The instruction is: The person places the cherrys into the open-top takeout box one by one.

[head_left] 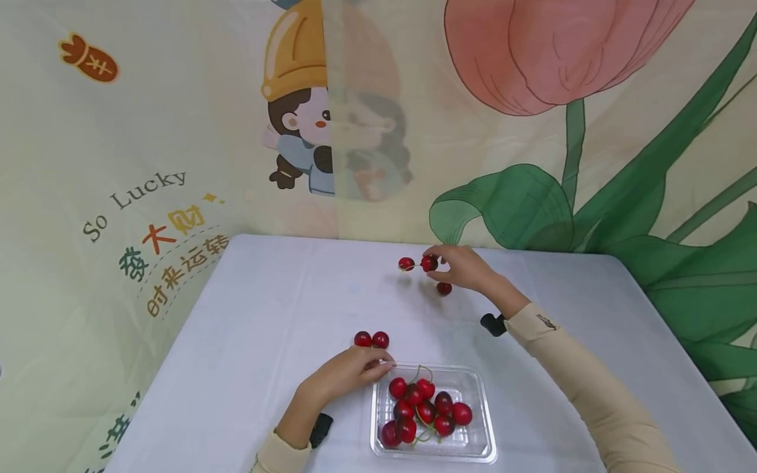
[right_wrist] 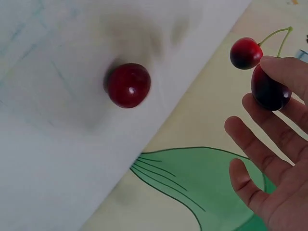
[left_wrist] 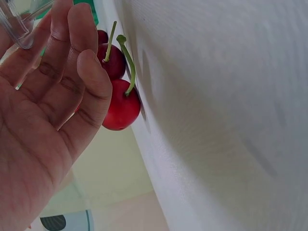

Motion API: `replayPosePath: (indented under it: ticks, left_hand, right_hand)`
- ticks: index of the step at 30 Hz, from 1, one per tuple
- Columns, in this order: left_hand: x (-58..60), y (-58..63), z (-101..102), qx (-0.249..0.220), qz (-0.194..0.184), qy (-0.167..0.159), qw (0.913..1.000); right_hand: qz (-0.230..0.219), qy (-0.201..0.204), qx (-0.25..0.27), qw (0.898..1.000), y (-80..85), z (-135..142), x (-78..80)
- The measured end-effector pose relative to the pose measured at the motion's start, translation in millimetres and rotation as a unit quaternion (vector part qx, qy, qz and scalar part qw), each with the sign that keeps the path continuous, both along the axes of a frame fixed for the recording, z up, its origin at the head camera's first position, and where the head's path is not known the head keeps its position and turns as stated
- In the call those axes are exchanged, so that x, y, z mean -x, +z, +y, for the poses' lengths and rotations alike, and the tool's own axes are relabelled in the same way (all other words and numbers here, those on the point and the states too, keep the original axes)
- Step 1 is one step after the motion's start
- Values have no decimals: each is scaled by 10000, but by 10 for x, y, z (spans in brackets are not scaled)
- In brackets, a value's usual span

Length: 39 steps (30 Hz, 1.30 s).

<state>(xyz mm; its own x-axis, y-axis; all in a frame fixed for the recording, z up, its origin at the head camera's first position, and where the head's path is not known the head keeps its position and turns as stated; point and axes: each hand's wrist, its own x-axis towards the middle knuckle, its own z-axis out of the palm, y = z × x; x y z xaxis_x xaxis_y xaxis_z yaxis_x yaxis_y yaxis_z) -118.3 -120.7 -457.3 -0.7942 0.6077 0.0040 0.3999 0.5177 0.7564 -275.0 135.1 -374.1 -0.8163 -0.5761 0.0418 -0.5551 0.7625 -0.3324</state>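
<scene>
My right hand pinches one dark cherry between thumb and fingers, above the far part of the table. A second cherry hangs beside it, joined by a green stem. Below that hand a single cherry lies on the white cloth. At the far left corner of a clear plastic tray, my left hand holds the rim with its fingertips. Several red cherries, some with green stems, lie in the tray. Two more cherries rest on the cloth just beyond the left hand's fingers.
A white cloth covers the table. Behind its far edge hangs a printed curtain with a tulip and a cartoon figure. Black wrist-worn pieces show at both wrists, below beige sleeves.
</scene>
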Motion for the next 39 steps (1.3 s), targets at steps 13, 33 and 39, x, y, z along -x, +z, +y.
replayPosePath:
  ticks: [13, 33, 39]
  left_hand:
    - [-1, -10, 9, 2, 59, 23, 10000]
    - [-32, -78, 79, -46, -21, 25, 10000]
    - [-22, -38, 49, 5, -69, 138, 9999]
  right_hand:
    - [831, 350, 254, 9956, 474, 173, -401]
    - [1064, 530, 259, 9926, 540, 454, -895]
    - [1146, 562, 407, 9910, 536, 488, -1084]
